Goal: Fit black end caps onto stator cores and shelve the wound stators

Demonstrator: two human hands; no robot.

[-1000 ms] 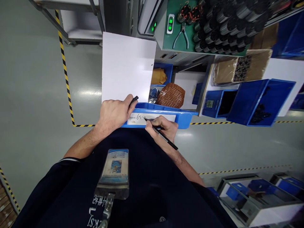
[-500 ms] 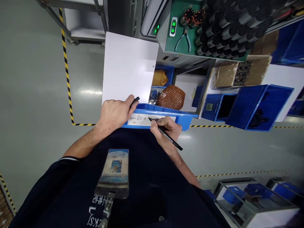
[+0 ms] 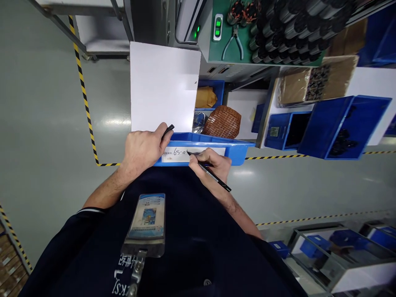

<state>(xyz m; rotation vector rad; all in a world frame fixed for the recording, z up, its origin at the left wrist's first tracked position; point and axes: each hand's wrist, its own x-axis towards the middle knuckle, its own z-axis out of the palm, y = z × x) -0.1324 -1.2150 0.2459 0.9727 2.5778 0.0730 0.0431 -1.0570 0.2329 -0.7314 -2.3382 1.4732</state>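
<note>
Head view: a blue bin [image 3: 238, 149] is held against the torso, its near wall carrying a white label [image 3: 179, 154] on which "65-" and a further stroke are written in black; the right hand [image 3: 213, 164] is closed in a writing pinch on a black pen [image 3: 210, 173], whose tip is set on the label near its middle and whose barrel slants back past the wrist; the left hand [image 3: 144, 147] is clamped over the bin's left near corner, and a black pen cap [image 3: 168, 129] is pinched between thumb and forefinger above the rim; a white sheet [image 3: 163, 86] stands upright at the bin's left end, just behind the left hand; a brown gridded block [image 3: 223, 121] and a shiny metal part [image 3: 199, 121] are seen past the bin's far rim, whether inside it or beyond cannot be told; a badge holder [image 3: 147, 220] hangs on the dark shirt; grey pliers [image 3: 232, 42] lie on a green bench top [image 3: 222, 51] at the upper edge, beside rows of black cylinders [image 3: 287, 31].
</note>
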